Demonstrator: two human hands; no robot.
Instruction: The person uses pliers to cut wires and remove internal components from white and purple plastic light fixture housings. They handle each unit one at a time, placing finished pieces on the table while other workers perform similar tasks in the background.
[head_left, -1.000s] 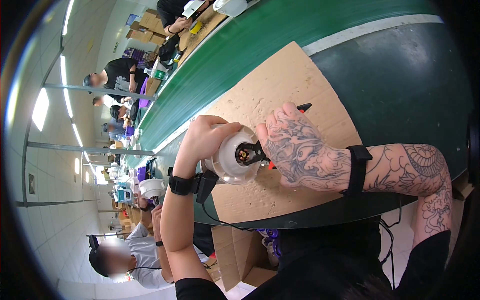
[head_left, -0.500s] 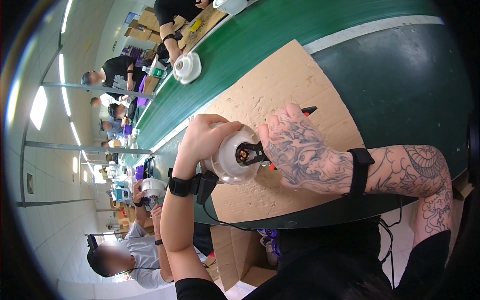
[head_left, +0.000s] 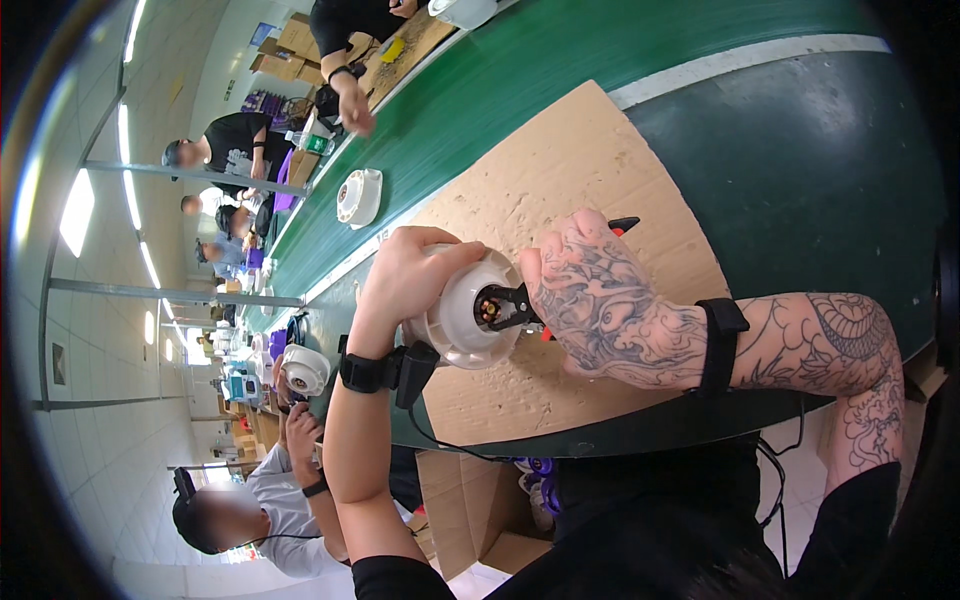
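Note:
A round white plastic housing (head_left: 462,322) rests tilted on a worn cardboard sheet (head_left: 640,180). My left hand (head_left: 402,285) is closed around its far left side, thumb lying over the top. Brass-coloured parts (head_left: 490,311) show inside the dark opening at its centre. My right hand (head_left: 612,312) is closed on a pair of pliers (head_left: 518,306) with black jaws and red-and-black handles. The jaws reach into the rim of that opening; exactly what they pinch is too small to make out. My fingers hide most of the handles.
Beyond the cardboard runs a green conveyor belt (head_left: 530,85) carrying another white housing (head_left: 360,198). A co-worker's hand (head_left: 354,108) hangs over its far edge. At lower left, another person holds a white housing (head_left: 305,370). An open carton (head_left: 450,510) stands below the table edge.
The co-worker across the belt has let go of a white housing, which now sits nearer on the belt. The person at lower left has tilted theirs. My hands have barely moved.

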